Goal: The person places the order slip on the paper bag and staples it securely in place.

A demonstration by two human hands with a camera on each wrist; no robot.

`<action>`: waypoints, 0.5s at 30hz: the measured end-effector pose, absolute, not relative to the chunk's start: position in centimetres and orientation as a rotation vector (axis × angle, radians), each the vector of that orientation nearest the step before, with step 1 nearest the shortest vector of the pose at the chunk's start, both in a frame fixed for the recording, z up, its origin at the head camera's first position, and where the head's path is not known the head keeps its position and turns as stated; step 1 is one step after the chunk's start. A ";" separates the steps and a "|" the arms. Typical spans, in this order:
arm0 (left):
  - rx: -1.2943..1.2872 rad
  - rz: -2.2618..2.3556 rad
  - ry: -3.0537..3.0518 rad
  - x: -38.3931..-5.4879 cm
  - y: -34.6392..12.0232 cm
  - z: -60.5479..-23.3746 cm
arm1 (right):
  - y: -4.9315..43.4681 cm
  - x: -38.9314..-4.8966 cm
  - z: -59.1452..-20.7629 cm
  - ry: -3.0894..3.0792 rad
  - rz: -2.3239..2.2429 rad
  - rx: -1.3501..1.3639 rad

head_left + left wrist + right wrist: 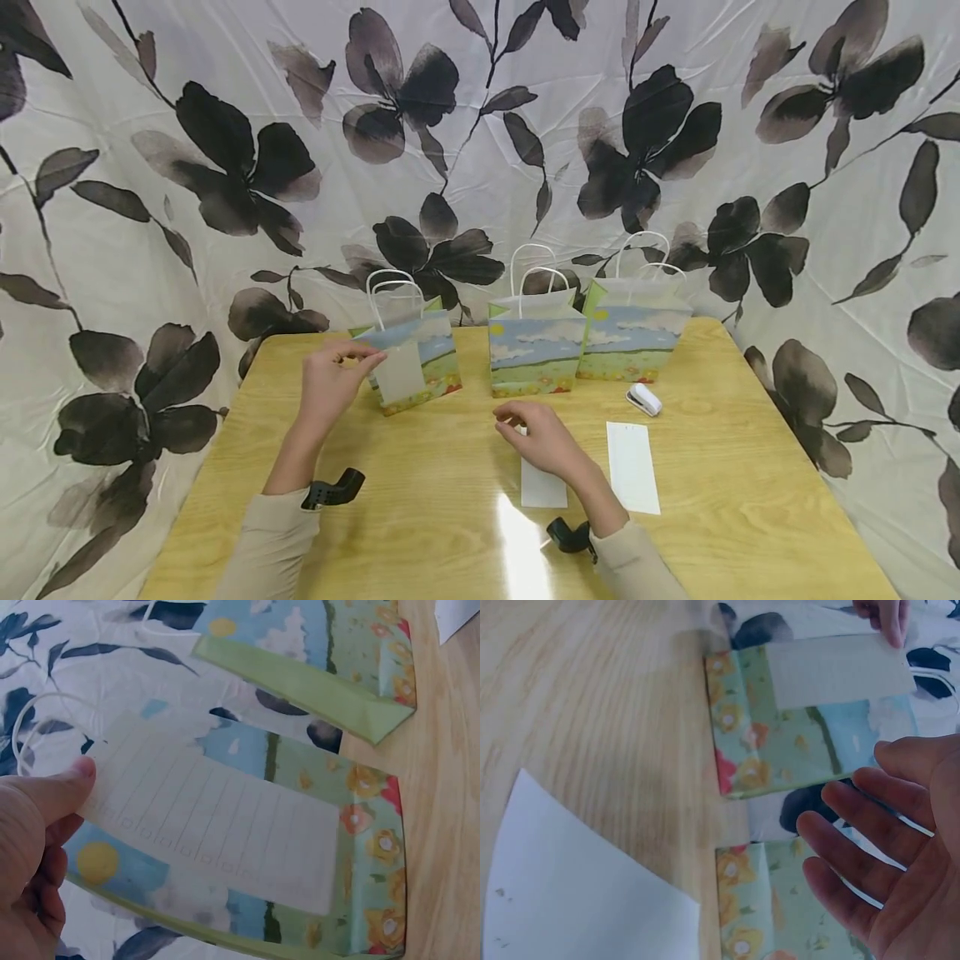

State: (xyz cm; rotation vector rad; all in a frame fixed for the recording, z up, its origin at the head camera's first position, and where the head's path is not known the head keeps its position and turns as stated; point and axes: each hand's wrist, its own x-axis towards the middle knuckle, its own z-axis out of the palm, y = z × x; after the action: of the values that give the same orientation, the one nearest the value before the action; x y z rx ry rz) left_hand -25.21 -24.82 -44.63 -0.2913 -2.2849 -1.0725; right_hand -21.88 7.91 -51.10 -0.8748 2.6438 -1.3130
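Observation:
My left hand (337, 375) pinches a lined sheet of paper (225, 817) at one end, between thumb and fingers. The sheet lies over the front of the left paper gift bag (441, 357), which has a painted sky, meadow and flowers. In the left wrist view its ruled lines and small checkboxes show. My right hand (543, 437) hovers in front of the middle gift bag (536, 354), fingers loosely bent with nothing between them. Beneath it, partly hidden, is a white sheet (543, 487).
A third gift bag (633, 333) stands at the back right. In front of it sit a white stapler (643, 399) and another white sheet (633, 471). Behind the wooden table (420, 500) hangs a floral cloth (480, 167). White loop handles rise from each bag.

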 end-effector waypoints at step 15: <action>-0.280 -1.140 -2.313 -27.8 -24.8 -44.5 | 6.4 -22.3 -50.2 2.644 -1.334 -0.916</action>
State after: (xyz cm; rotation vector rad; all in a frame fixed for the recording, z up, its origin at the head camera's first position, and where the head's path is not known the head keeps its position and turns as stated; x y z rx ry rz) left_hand -27.83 -24.84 -44.51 -0.2796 -2.3127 -1.1399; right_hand -22.26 6.45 -50.19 -0.9162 2.6441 -1.3342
